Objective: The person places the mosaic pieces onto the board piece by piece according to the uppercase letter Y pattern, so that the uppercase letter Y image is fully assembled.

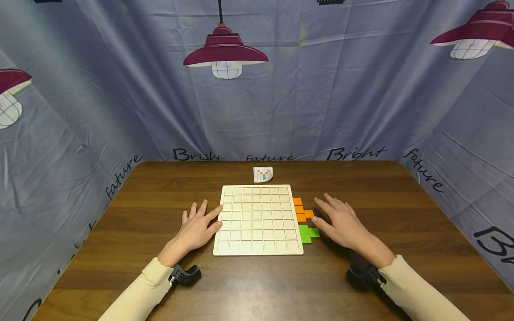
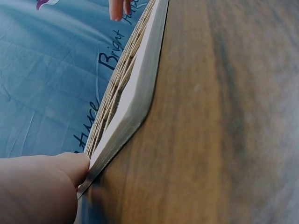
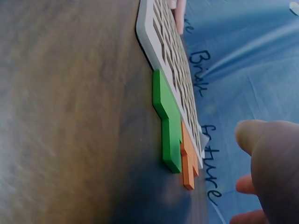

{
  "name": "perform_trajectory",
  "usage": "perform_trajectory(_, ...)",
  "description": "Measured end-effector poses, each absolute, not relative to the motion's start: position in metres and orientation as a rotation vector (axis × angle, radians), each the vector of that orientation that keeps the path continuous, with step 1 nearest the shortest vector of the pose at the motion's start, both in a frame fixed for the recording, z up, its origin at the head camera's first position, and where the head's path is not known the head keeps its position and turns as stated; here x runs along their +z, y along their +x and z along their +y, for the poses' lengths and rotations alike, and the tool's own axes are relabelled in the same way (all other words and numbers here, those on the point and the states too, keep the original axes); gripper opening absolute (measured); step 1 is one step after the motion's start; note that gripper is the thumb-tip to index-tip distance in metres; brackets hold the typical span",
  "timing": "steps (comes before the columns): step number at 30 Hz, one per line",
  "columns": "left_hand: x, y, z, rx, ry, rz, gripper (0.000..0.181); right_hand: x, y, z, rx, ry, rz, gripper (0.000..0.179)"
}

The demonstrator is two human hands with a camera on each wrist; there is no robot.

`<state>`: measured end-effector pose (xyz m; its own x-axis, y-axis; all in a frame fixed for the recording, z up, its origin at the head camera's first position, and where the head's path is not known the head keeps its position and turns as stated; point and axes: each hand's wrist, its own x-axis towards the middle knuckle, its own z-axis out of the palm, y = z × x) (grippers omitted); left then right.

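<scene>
A pale wooden grid board with rows of square recesses lies flat on the table. My left hand has its fingers spread, with thumb and index fingertip touching the board's left edge; the left wrist view shows the thumb against that edge. Against the board's right side lie an orange stepped piece and a green stepped piece. My right hand, fingers extended, is just right of these pieces and holds nothing. In the right wrist view the green piece is nearer than the orange one.
Behind the board lies a small paper card with a coloured grid pattern and a curled corner. The brown wooden table is enclosed by a blue-grey curtain printed with lamps and lettering. Each wrist carries a black strap device.
</scene>
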<state>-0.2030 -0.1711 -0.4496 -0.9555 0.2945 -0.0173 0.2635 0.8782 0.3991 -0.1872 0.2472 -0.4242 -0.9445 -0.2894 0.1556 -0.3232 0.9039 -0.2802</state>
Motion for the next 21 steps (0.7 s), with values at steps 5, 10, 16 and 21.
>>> perform_trajectory(5,-0.45,-0.204,-0.171,0.615,0.448,2.977,0.055,-0.428,-0.182,0.247,0.535,0.585,-2.917,0.061)
perform_trajectory(10,-0.45,-0.204,-0.172,0.617,0.441,2.98,0.055,-0.432,-0.177,0.245,0.572,0.659,-2.896,0.06)
perform_trajectory(16,-0.45,-0.203,-0.171,0.63,0.439,2.975,0.055,-0.434,-0.174,0.245,0.566,0.74,-2.858,0.053)
perform_trajectory(21,-0.449,-0.203,-0.17,0.636,0.434,2.973,0.055,-0.437,-0.174,0.245,0.575,0.795,-2.816,0.049)
